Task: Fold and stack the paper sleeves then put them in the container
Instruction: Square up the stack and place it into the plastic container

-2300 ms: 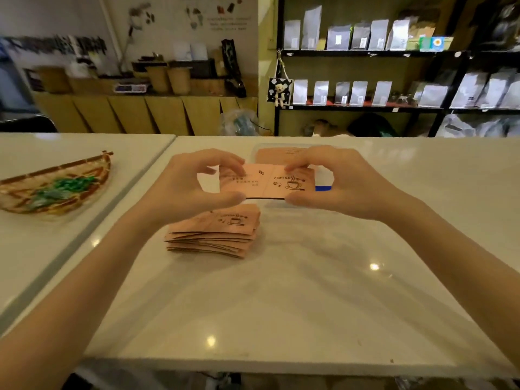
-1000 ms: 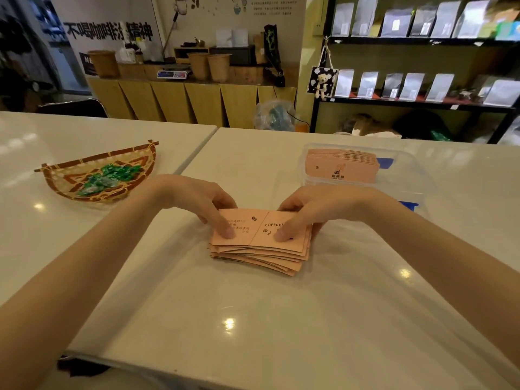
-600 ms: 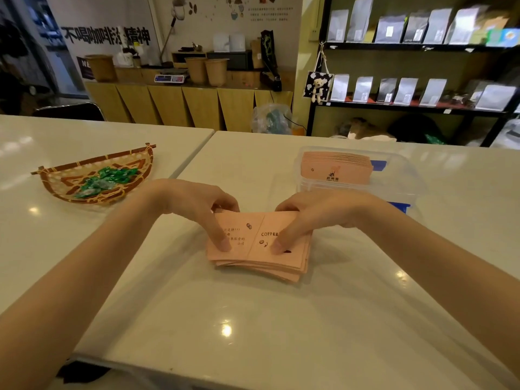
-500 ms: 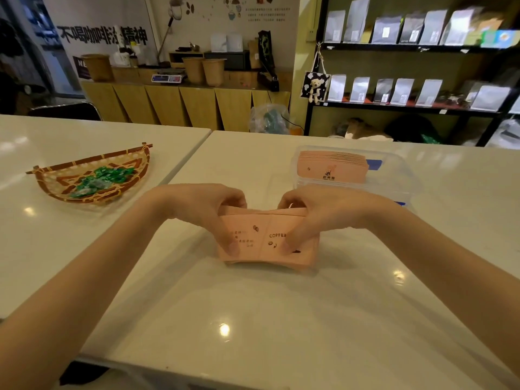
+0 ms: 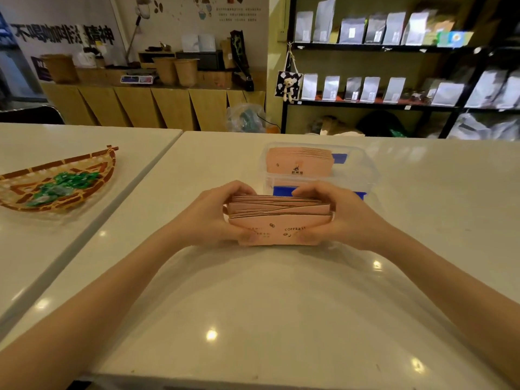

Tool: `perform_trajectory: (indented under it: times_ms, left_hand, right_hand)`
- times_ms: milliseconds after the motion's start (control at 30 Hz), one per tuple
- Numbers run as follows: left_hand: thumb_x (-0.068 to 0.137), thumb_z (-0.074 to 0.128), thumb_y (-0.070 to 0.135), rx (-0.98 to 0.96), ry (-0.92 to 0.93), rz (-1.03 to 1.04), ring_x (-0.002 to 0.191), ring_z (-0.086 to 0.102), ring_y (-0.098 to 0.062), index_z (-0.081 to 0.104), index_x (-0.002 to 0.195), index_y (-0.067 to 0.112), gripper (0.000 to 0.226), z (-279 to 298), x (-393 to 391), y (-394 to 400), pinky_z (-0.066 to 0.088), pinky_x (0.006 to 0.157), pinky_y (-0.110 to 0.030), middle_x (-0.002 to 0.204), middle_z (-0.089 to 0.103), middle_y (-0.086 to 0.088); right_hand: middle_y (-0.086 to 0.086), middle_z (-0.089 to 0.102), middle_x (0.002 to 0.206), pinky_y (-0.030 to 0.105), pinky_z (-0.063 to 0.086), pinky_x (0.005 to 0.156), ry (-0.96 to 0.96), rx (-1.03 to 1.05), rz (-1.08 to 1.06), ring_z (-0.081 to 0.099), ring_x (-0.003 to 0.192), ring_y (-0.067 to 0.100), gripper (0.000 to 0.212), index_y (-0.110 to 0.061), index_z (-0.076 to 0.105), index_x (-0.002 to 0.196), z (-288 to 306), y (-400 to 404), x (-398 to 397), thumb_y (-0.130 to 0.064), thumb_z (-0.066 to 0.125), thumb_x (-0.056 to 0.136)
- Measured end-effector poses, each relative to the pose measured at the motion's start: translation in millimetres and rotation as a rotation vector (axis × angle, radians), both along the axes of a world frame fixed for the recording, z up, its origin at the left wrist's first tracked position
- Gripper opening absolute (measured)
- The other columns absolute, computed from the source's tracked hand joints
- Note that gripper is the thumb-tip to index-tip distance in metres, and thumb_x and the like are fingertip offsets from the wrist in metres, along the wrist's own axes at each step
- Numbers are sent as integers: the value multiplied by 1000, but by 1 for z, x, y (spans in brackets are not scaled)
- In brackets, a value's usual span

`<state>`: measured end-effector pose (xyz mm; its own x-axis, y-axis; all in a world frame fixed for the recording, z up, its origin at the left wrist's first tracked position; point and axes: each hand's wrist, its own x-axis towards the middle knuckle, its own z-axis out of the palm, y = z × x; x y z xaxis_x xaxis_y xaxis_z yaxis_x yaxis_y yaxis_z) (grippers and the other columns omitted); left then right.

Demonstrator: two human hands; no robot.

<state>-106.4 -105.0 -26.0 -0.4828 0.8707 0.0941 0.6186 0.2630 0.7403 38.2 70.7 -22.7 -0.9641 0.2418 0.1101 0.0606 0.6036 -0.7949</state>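
A stack of folded pink paper sleeves point(image 5: 280, 220) stands on its long edge on the white table point(image 5: 267, 305), printed face toward me. My left hand point(image 5: 209, 218) grips its left end and my right hand point(image 5: 342, 218) grips its right end, thumbs on the front. Just behind the stack sits a clear plastic container point(image 5: 363, 170) with blue clips. Inside it, against the left side, lies another pile of pink sleeves point(image 5: 298, 163).
A woven basket point(image 5: 92, 175) with green wrapped sweets rests on the neighbouring table at the left. A gap runs between the two tables. Shelves of silver pouches point(image 5: 365, 88) and a wooden counter stand beyond the table's far edge.
I laid the folded sleeve on the pile, then closed both hands on the whole stack and tipped it up from lying flat onto its edge.
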Motion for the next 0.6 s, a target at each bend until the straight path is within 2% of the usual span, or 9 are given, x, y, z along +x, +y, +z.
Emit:
perform_trajectory:
  times_ms: [67,167,300,367,500,600]
  left_hand:
    - [61,78,23,22,-28,13,99,56,-12,42,110,31,60,-5,0,1,50,86,-22,103,56,12]
    - [62,77,23,33,-59,25,98,53,-5,37,114,37,67,-10,2,1,45,82,-13,102,51,21]
    - [63,77,19,45,-118,39,95,53,2,35,116,38,70,-12,4,-1,45,75,-6,103,50,23]
    - [63,76,13,81,-192,40,98,55,-2,36,120,34,72,-14,6,-1,49,77,-9,107,53,17]
    - [66,72,4,146,-329,86,99,57,-4,32,125,35,78,-19,12,-1,52,79,-15,110,55,13]
    - [66,70,-2,217,-444,141,104,58,-12,27,131,35,86,-26,20,2,52,87,-28,117,55,4]
  right_hand:
    - [-13,53,110,22,49,84,-30,-16,-20,53,105,9,58,-36,45,108,-4,2,-1,-24,78,62]
    - [-12,49,115,20,50,81,-47,-79,-47,52,107,11,62,-40,41,109,-9,3,-1,-25,78,62]
    - [-8,52,122,26,53,84,-39,-185,-51,54,109,13,71,-38,40,115,-14,5,2,-20,80,60]
    - [-11,53,119,26,54,83,-23,-238,-49,56,108,12,77,-35,38,121,-16,6,3,-16,80,59]
    - [-20,53,109,15,54,73,10,-346,-80,59,99,5,84,-32,35,128,-22,0,6,-11,79,60]
    - [-20,53,106,13,54,71,65,-400,-137,58,96,5,83,-32,36,128,-28,-10,6,-8,78,60]
